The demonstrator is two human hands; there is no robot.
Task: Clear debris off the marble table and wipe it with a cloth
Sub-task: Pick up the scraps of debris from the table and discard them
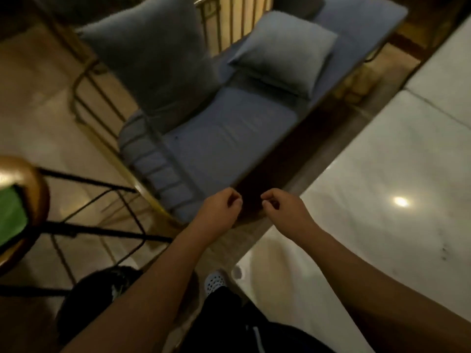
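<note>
The white marble table (382, 174) fills the right side, its rounded corner close to my legs. A few small dark specks (444, 254) lie on it near the right edge, and a lamp's glare shows on its surface. A green cloth (11, 215) lies on a round wooden stool (35, 179) at the far left. My left hand (221, 208) and my right hand (283, 208) hover side by side in front of me, left of the table's edge. The fingers of both hands are loosely curled and hold nothing.
A blue cushioned bench (229, 138) with a gold metal frame stands ahead, bearing two grey-blue pillows (285, 49). The stool's black metal legs (102, 231) cross the floor at left. A dark bag-like object (102, 289) sits on the floor beside my white shoe (215, 282).
</note>
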